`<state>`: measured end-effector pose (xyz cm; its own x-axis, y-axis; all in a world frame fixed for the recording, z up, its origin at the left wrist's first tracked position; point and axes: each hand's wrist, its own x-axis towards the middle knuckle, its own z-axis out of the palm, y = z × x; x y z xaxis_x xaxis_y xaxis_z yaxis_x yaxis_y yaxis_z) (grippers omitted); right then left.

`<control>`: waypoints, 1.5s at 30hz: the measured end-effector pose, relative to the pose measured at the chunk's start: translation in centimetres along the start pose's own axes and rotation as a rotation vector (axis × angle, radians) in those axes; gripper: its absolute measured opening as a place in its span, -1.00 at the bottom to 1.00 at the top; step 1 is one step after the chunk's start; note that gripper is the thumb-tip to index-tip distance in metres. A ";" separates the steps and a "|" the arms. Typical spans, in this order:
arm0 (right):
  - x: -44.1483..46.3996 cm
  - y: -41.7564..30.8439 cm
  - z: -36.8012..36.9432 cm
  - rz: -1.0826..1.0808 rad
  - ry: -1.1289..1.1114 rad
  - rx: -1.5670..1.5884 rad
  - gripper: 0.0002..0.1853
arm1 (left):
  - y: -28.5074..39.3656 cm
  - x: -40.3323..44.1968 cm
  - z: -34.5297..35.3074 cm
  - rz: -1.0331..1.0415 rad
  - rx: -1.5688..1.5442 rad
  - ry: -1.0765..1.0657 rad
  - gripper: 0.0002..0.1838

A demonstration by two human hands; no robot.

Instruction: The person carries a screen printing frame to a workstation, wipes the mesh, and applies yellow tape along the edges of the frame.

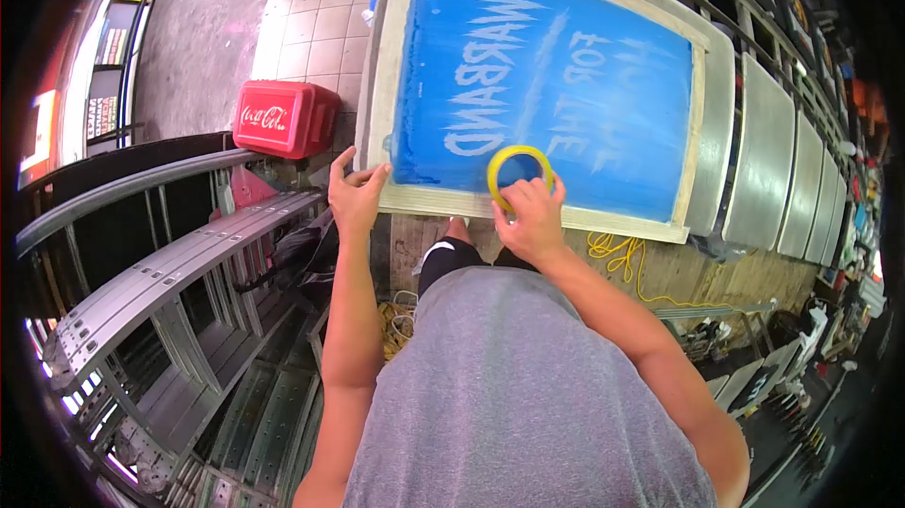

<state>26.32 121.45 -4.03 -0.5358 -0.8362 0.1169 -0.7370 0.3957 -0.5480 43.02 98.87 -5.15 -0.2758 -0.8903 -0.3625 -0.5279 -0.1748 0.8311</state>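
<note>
In front of me lies a silk-screen frame with pale wooden sides [452, 199] and a blue mesh [622, 169] bearing mirrored lettering. My left hand [356, 199] is at its near left corner, thumb on the wood and fingers along the outer edge. In my right hand [534, 218] is a roll of yellow tape [494, 169], tilted up over the near edge of the mesh. The fingers close around the lower part of the ring. Whether a strip of tape runs off the roll, I cannot tell.
Left of the frame, a red Coca-Cola cooler [287, 120] stands near metal ladder-like racks [179, 272]. A row of grey boards [768, 155] extends to the right. Yellow cord [617, 254] hangs below the frame's near side. Assorted clutter fills the far right.
</note>
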 end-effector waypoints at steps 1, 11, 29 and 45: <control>0.4 -0.6 0.5 -0.005 -0.002 0.000 -0.84 | -0.2 0.1 -0.1 -0.001 -0.003 0.004 -0.22; 3.4 -6.2 4.9 -0.090 -0.006 0.072 -0.84 | 0.5 -0.1 -0.5 -0.011 0.004 -0.035 -0.27; 2.2 -8.8 2.5 0.030 -0.008 0.152 -0.81 | -3.3 3.1 -1.6 0.524 0.418 0.077 -0.59; -23.3 6.2 0.0 0.929 0.290 0.145 -0.69 | 1.1 3.1 -3.5 0.254 0.449 -0.378 -0.40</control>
<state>34.24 143.39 -10.12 -0.9711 -0.0828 -0.2240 0.0761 0.7819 -0.6188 44.44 94.49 -3.90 -0.6580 -0.6562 -0.3694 -0.6713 0.2889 0.6825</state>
